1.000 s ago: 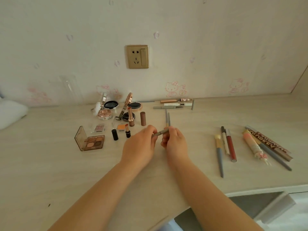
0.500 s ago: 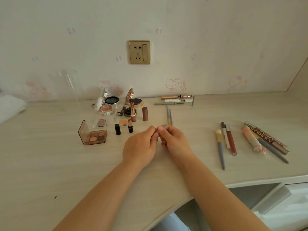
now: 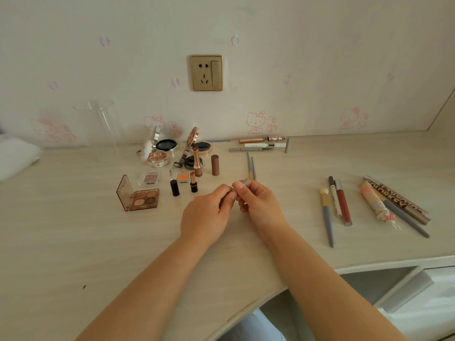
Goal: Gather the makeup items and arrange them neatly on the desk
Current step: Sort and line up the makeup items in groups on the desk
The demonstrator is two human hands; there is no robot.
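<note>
Holding a short grey pencil (image 3: 242, 182) between both hands above the counter (image 3: 73, 242), just in front of the two thin brushes (image 3: 250, 168) lying nearer the wall. Probably capping or closing it before setting it down.

Risk, as a judgement: could slip out of such a light fingertip pinch and roll across the smooth counter, toward the lipsticks (image 3: 194, 183) standing left of the brushes, toppling them. Could also end up crooked if dropped rather than laid parallel to the brushes. Forearms low over the counter edge, so a wide sweep right of the brushes could nudge the row of pens and tubes (image 3: 342, 203) lying there.

Grip: left hand (image 3: 209, 212) with fingers curled, thumb and forefinger pinching one end of the pencil. Right hand (image 3: 258, 205) likewise curled, fingertips pinching the other end. Both closed tight on the pencil, tips nearly touching; most of the pencil hidden inside the fingers, so cannot tell whether a cap is on.

Eyeshadow box (image 3: 139, 195) open, further left of the brushes, beyond the lipsticks.
</note>
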